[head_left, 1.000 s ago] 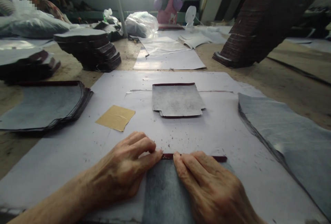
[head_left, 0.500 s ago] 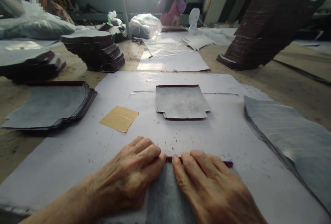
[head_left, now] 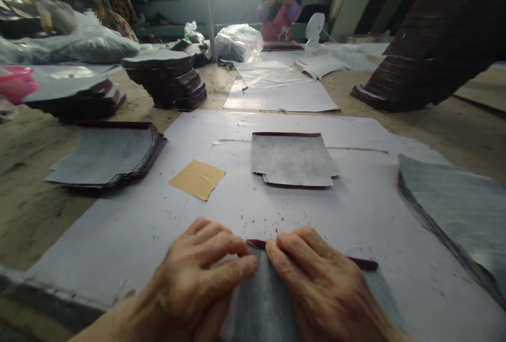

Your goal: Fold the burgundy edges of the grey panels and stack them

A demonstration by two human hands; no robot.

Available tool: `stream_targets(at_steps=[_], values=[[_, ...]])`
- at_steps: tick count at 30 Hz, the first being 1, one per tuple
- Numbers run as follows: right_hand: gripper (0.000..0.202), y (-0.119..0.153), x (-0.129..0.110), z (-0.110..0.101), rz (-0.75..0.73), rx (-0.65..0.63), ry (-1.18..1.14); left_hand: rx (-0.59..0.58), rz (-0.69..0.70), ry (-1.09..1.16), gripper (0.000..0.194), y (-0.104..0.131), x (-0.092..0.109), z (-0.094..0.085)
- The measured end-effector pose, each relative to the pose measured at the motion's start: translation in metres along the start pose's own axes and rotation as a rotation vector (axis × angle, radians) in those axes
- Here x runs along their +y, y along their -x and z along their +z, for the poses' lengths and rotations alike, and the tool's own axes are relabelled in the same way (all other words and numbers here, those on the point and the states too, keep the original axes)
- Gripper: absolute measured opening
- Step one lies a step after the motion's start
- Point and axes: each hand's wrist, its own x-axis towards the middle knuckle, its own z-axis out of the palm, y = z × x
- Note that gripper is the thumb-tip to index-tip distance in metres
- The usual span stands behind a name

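Observation:
A grey sheet [head_left: 263, 300] with a dark red folded edge lies on white paper at the near side, partly under both hands. My left hand [head_left: 203, 273] is at the left end of the fold, fingers curled and thumb on the sheet's edge. My right hand [head_left: 324, 273] presses down along the fold, fingers bent close together, covering its middle. The fold shows between the hands and again right of my right hand. Beyond them lies a grey piece [head_left: 292, 160] with a dark red top edge and notched lower corners. A tan square [head_left: 197, 179] lies to its left.
Grey piece stacks lie left [head_left: 108, 152] and right [head_left: 458, 215]. Taller dark stacks stand at back left [head_left: 169, 81] and back right [head_left: 430, 52]. A clear plastic bag [head_left: 238, 41] sits behind. A person [head_left: 280, 5] stands across the table; others are at far left.
The view has shifted, so the scene sits further right. My left thumb and fingers have parted slightly at the fold's left end. My right fingers are bent more on the fold.

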Motion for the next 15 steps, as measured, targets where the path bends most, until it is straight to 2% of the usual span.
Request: stream_targets(at_steps=[4, 7, 9, 15], values=[[0.036, -0.002, 0.002, 0.0, 0.043, -0.061, -0.055, 0.092, 0.065, -0.228, 0.029, 0.026, 0.01, 0.023], [0.04, -0.002, 0.003, -0.001, 0.038, -0.096, -0.043, 0.13, 0.067, -0.295, 0.03, 0.033, 0.011, 0.03], [0.041, -0.002, 0.004, -0.002, 0.035, -0.113, -0.022, 0.146, 0.079, -0.312, 0.029, 0.03, 0.012, 0.028], [0.045, 0.002, 0.006, -0.002, 0.016, -0.194, 0.028, 0.004, 0.018, -0.297, 0.024, 0.02, 0.019, 0.012]])
